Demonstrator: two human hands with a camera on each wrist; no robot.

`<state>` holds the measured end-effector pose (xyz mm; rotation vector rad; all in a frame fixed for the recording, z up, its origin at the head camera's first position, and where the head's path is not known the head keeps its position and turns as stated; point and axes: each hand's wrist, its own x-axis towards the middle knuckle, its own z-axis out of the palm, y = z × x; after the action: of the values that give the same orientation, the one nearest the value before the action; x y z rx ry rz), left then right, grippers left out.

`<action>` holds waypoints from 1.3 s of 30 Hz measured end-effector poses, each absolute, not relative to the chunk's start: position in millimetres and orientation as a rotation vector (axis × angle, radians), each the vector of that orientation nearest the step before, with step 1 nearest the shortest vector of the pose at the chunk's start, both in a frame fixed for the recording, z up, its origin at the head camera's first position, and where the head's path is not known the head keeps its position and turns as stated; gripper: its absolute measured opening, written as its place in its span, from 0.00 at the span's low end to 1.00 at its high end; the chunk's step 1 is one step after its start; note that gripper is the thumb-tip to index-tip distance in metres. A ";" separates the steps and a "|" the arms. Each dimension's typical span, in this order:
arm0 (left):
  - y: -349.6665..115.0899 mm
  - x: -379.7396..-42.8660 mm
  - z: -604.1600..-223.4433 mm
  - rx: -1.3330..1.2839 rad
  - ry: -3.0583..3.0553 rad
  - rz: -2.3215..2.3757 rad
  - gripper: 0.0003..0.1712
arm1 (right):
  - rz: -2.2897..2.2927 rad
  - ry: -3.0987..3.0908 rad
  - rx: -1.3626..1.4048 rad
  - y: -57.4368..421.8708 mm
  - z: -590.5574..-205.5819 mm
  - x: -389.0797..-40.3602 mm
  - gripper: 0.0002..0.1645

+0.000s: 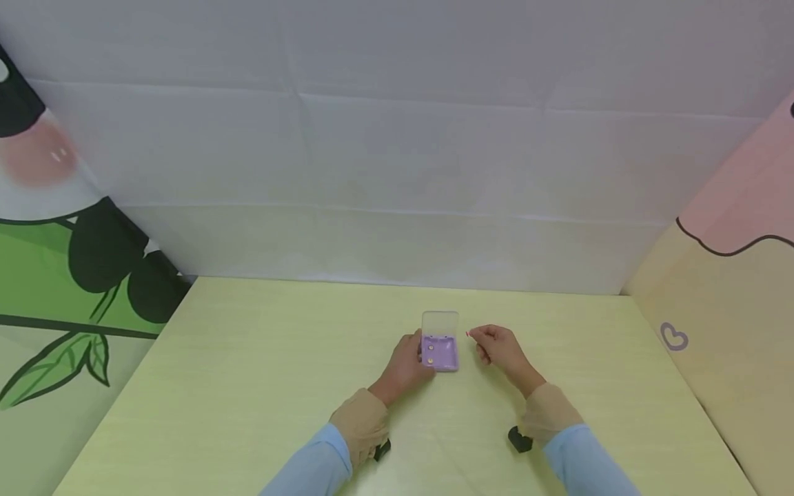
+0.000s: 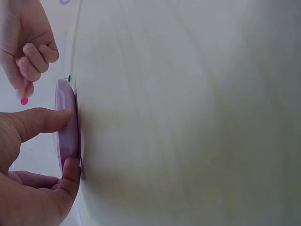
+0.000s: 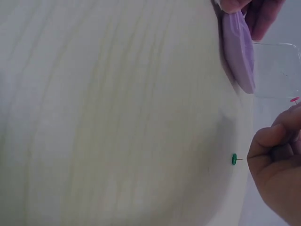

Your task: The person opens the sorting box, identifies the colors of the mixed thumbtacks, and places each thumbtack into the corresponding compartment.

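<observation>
Rectangular purple plastic box (image 1: 443, 353) gripped by left hand (image 1: 405, 367): likely light, stiff. Pink-headed pin (image 3: 295, 99) pinched by right hand (image 1: 501, 348): likely sharp; head hold advised.

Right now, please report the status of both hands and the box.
Left hand grips purple box, clear lid open. Right hand pinches pink pin, apart from box. Green pin stands point-up on table, perhaps in the way.
</observation>
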<state>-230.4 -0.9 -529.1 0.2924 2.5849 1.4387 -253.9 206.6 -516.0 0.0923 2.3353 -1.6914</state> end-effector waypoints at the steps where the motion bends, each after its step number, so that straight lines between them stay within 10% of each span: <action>1: -1.1 -230.4 -528.8 0.299 2.590 1.438 0.44 | -1.654 2.368 0.083 203.9 -516.6 -253.9 0.21; 39: 2.2 -230.4 -525.2 0.356 2.661 1.386 0.40 | -0.921 2.879 -0.309 164.5 -521.4 -252.6 0.09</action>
<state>-230.4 2.2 -525.2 0.3558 2.6610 1.3863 -252.6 164.5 -521.4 -0.3091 2.8789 -0.9215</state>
